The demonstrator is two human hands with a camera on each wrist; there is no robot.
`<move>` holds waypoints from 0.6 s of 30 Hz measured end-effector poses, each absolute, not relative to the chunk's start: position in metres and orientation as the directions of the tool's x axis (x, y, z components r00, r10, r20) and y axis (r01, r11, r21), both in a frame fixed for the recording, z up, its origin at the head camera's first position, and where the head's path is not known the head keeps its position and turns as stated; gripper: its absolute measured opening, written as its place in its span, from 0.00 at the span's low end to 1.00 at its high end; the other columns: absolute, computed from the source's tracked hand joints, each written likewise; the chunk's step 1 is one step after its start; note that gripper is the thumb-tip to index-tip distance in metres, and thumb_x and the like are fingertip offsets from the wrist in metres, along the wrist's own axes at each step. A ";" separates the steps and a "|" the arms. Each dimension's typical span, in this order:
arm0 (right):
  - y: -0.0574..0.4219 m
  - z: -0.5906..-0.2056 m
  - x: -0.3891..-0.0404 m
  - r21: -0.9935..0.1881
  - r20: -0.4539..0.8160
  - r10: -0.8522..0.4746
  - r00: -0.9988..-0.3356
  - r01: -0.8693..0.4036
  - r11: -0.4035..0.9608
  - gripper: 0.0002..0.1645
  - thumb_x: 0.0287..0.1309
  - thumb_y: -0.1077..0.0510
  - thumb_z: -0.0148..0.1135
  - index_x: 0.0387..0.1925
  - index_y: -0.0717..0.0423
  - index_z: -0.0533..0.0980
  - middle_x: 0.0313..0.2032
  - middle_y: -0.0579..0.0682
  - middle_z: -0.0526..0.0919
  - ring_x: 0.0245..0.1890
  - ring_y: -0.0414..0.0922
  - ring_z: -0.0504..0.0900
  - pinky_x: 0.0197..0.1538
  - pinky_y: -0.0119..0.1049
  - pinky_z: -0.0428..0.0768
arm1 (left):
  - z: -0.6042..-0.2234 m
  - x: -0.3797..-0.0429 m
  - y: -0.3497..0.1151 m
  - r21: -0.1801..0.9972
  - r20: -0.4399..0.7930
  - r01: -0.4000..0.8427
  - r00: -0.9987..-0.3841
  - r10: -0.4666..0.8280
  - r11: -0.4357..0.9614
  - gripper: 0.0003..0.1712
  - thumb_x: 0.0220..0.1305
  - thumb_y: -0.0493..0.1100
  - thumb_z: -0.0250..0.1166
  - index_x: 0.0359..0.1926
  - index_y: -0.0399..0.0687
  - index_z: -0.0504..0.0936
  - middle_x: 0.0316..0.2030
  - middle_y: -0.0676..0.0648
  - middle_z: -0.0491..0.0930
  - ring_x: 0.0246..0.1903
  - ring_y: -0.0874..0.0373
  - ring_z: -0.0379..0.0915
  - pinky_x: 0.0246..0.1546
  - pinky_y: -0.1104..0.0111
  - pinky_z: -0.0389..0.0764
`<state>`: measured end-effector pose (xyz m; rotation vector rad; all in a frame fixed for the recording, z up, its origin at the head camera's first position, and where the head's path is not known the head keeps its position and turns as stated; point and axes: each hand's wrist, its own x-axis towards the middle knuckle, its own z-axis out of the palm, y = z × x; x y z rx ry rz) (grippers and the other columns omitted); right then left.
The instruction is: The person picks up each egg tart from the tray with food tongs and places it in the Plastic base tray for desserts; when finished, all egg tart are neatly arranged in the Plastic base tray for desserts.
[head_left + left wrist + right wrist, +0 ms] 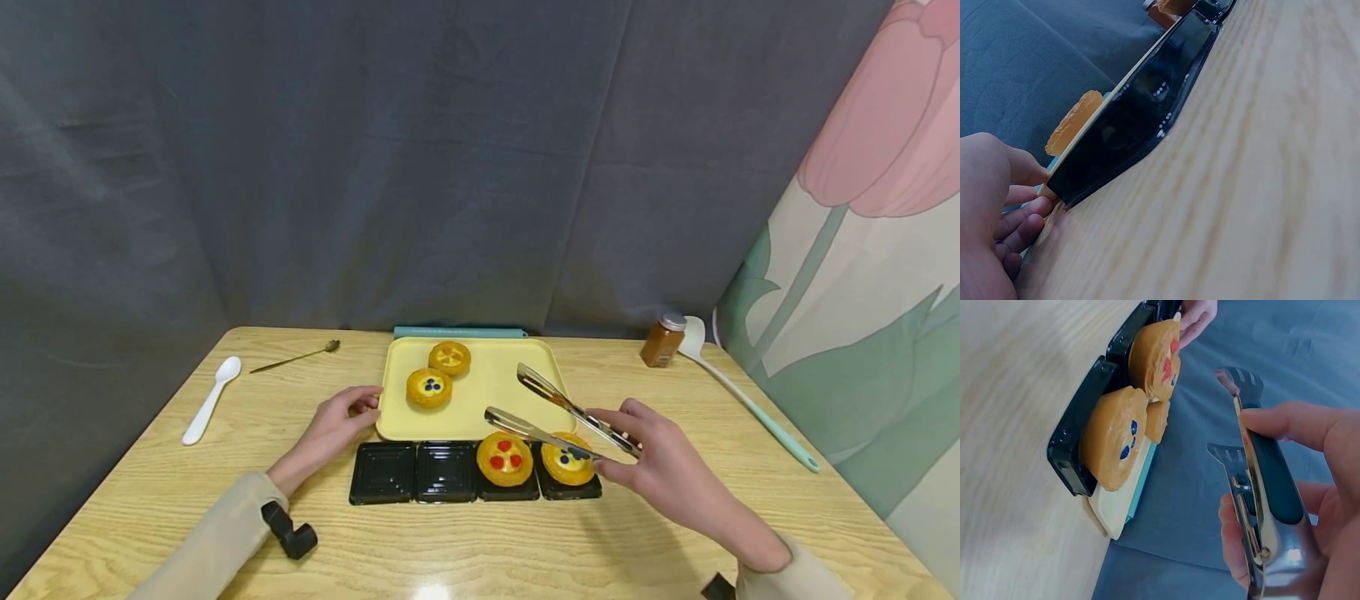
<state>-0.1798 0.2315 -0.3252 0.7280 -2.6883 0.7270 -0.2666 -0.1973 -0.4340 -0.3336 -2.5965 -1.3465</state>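
Note:
My left hand (337, 425) pinches the left edge of a yellow tray (491, 367) between thumb and fingers. On that tray lie a tart with blue berries (429, 389) and a plain-topped tart (450, 358). In front stands a row of black plastic trays (383, 473). A tart with red toppings (505, 459) and another blueberry tart (566, 468) sit in the two right-hand ones. Metal tongs (1272, 481) are gripped in my right hand (663, 458). Their tips are spread with nothing between them, above the tarts and tray.
A white spoon (212, 400) and a thin metal spoon (296, 357) lie at left. A teal box (461, 332) lies behind the tray. At right are a brown jar (663, 342) and a long green-handled spatula (757, 410). A dark curtain (412, 167) hangs behind the table.

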 end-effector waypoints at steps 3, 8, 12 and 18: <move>0.228 -0.325 -0.189 -0.392 0.371 -0.386 -0.845 -0.519 0.759 0.32 0.46 0.64 0.78 0.57 0.56 0.81 0.29 0.43 0.68 0.24 0.39 0.62 0.27 0.33 0.64 | -0.434 -0.267 -0.198 0.774 0.278 0.289 -0.954 0.108 0.563 0.23 0.66 0.35 0.65 0.62 0.33 0.78 0.43 0.46 0.80 0.42 0.53 0.74 0.47 0.58 0.74; 0.222 -0.328 -0.208 -0.410 0.355 -0.374 -0.857 -0.503 0.761 0.31 0.48 0.63 0.77 0.57 0.59 0.81 0.30 0.44 0.70 0.24 0.41 0.63 0.28 0.35 0.65 | -0.434 -0.266 -0.198 0.776 0.277 0.290 -0.955 0.109 0.561 0.23 0.66 0.35 0.65 0.62 0.33 0.78 0.43 0.46 0.80 0.42 0.53 0.74 0.47 0.58 0.75; 0.218 -0.332 -0.222 -0.411 0.341 -0.364 -0.867 -0.486 0.772 0.30 0.49 0.62 0.77 0.57 0.61 0.81 0.31 0.45 0.71 0.24 0.42 0.64 0.27 0.35 0.65 | -0.434 -0.267 -0.198 0.780 0.271 0.287 -0.956 0.114 0.556 0.23 0.67 0.35 0.65 0.62 0.34 0.78 0.44 0.46 0.80 0.43 0.53 0.74 0.47 0.58 0.75; 0.211 -0.337 -0.242 -0.399 0.326 -0.369 -0.870 -0.480 0.781 0.30 0.48 0.61 0.77 0.56 0.64 0.81 0.31 0.48 0.73 0.26 0.44 0.67 0.30 0.38 0.67 | -0.434 -0.266 -0.198 0.784 0.263 0.277 -0.959 0.107 0.556 0.23 0.67 0.36 0.65 0.62 0.34 0.78 0.44 0.47 0.80 0.42 0.54 0.74 0.46 0.59 0.75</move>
